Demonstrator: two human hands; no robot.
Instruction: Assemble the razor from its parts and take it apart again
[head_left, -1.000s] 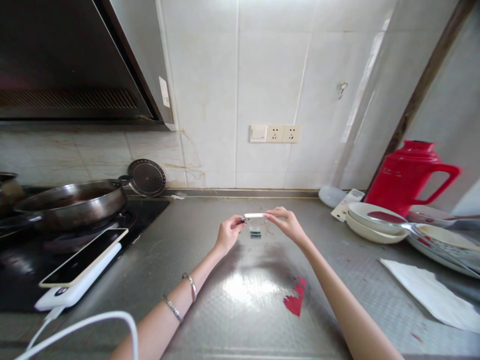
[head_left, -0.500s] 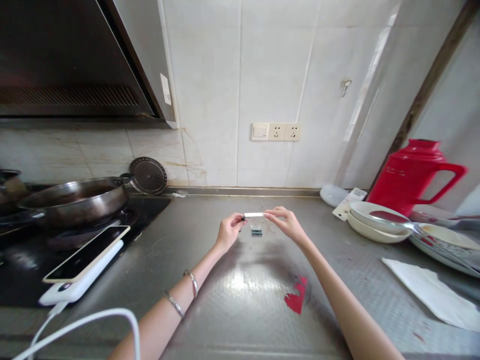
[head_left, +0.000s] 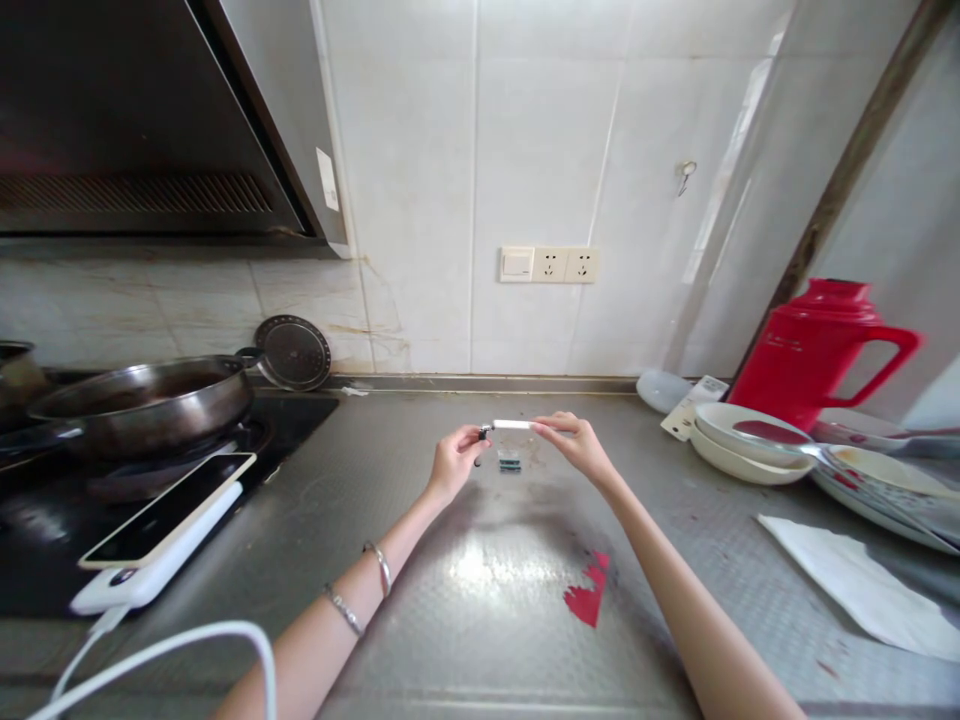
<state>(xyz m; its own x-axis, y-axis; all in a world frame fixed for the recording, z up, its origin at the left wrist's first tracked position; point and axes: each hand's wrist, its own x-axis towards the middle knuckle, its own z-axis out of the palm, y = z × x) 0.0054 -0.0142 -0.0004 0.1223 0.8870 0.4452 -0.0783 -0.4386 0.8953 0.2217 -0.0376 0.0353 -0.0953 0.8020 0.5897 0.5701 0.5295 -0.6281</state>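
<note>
Above the steel counter (head_left: 420, 610) I hold a slim white stick-like object (head_left: 511, 425) level between both hands. My right hand (head_left: 577, 446) pinches its right end with fingertips. My left hand (head_left: 452, 466) is closed at its left end, where a small dark tip (head_left: 484, 433) shows; what that tip is I cannot make out. A small dark ribbed piece (head_left: 510, 462) lies on the counter just below the stick, between my hands. Two bracelets (head_left: 364, 590) sit on my left forearm.
A wok (head_left: 142, 405) stands on the black hob at left, with a phone on a white power bank (head_left: 161, 530) and its cable in front. Bowls and plates (head_left: 757, 445), a red thermos jug (head_left: 817, 350) and a paper sheet (head_left: 855, 585) lie at right. A red scrap (head_left: 589, 595) lies on the counter.
The hands and stick stay in nearly the same place. A little more gap shows between the dark tip at my left hand and the white stick.
</note>
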